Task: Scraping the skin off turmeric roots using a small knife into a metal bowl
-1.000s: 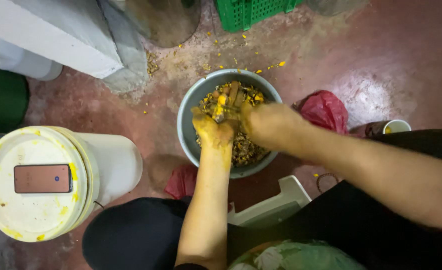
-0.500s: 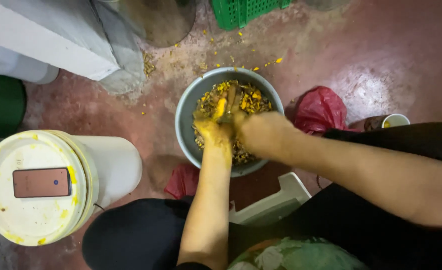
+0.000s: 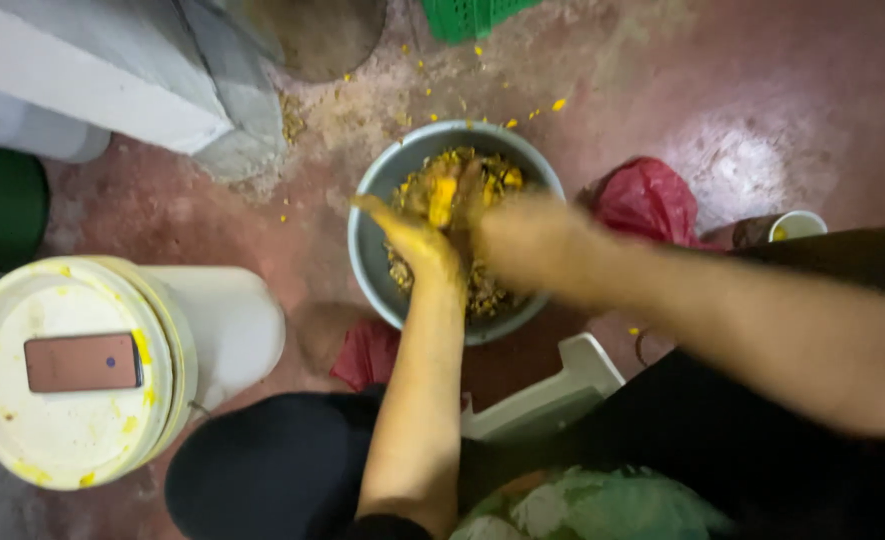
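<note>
On the reddish floor, yellow pulpy mash (image 3: pixel 483 285) in the metal basin (image 3: pixel 368 250) is gripped by the left hand (image 3: pixel 418 235) and blurred right hand (image 3: pixel 523 240), with plenty left unworked.

Worn on the head, looking almost straight down onto the floor (image 3: pixel 763 90) from above a seated body. Close enough for both forearms to fill the lower half, reaching up-frame into a grey basin (image 3: pixel 368 250) near the centre. Left hand (image 3: pixel 418 235) fairly sharp, right hand (image 3: pixel 523 235) smeared by motion blur. Framed at left by a white lidded bucket (image 3: pixel 213 320) (a phone (image 3: pixel 83 362) lying on its lid (image 3: pixel 23 430)), at top by a green crate (image 3: pixel 468 15), at right by a red bag (image 3: pixel 648 200). Only a single view, so nothing shared with another.
</note>
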